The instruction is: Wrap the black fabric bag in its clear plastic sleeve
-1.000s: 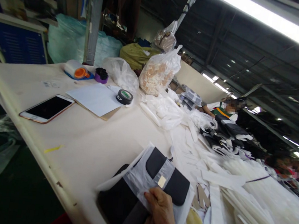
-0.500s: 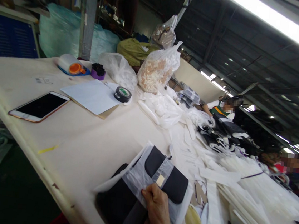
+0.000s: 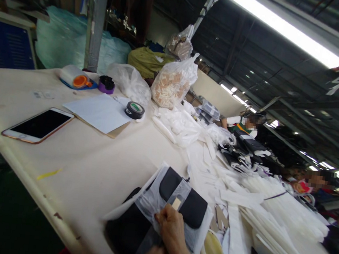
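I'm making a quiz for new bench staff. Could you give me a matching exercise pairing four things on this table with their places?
Things:
1. rose-gold smartphone
2. black roll of tape
3. clear plastic bag of tan pieces
4. black pouch in translucent wrap

Places:
A. under the fingers of one hand
B. near the table's left edge
C. far side, standing upright
D. beside the white paper sheet

Pairs: 1-B, 2-D, 3-C, 4-A

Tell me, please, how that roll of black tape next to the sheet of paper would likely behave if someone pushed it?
The roll of black tape lies flat on the table, so it would probably slide rather than roll. It looks compact and stiff, likely keeping its shape. Tipped onto its edge, it could roll away.
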A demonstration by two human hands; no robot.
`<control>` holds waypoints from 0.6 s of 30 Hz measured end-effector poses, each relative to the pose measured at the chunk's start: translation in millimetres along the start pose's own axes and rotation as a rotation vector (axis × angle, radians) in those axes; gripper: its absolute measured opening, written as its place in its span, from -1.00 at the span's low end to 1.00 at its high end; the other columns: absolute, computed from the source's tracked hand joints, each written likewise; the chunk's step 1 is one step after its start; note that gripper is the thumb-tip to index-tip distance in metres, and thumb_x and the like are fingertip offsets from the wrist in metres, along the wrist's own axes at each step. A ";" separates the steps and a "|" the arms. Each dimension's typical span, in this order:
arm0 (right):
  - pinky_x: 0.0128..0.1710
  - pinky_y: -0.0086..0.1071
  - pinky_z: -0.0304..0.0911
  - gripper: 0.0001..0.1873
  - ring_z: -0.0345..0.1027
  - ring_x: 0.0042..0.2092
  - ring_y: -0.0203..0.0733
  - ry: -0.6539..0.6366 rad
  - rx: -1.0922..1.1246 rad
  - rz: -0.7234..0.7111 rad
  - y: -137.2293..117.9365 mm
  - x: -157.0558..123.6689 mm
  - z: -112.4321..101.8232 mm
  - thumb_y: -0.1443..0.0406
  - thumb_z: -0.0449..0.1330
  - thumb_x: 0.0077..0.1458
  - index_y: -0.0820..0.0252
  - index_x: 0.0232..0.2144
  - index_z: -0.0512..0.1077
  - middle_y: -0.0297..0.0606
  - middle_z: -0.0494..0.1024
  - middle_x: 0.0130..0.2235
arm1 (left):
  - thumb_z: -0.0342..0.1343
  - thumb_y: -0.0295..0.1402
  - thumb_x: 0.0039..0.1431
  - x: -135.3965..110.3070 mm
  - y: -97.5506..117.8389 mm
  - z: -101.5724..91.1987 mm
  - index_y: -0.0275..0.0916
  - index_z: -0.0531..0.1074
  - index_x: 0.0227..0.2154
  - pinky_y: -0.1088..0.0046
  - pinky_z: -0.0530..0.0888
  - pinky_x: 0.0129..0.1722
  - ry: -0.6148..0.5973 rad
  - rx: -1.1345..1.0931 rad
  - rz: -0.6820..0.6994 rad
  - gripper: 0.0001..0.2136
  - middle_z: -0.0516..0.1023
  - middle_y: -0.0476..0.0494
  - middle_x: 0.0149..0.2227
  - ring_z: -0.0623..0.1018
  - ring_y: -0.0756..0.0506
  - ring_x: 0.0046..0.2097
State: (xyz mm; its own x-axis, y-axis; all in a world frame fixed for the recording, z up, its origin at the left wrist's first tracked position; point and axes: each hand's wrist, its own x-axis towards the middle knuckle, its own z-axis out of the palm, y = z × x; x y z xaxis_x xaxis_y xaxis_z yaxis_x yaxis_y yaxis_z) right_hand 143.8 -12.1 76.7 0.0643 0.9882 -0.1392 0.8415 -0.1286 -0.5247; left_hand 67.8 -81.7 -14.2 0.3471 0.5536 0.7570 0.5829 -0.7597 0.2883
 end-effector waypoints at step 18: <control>-0.48 -0.44 -0.04 -0.79 0.29 -0.47 -0.21 0.016 -0.106 0.041 -3.3 -3.4 -1.9 0.45 0.18 -0.08 0.19 -0.67 0.30 -0.30 0.46 -0.56 | -0.11 -0.28 0.19 14.3 -34.4 -24.8 -0.32 0.42 -0.14 0.34 0.20 -0.05 -0.025 0.387 0.232 -0.69 0.53 -0.08 -0.18 0.39 -0.11 -0.07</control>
State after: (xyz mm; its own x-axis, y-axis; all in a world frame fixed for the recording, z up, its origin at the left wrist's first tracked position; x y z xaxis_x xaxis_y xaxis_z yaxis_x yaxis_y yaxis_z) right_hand 141.8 -15.0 80.5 0.1079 0.9836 -0.1449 0.8900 -0.1605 -0.4267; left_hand 34.5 -56.1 1.2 0.5159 0.3950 0.7602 0.7178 -0.6836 -0.1320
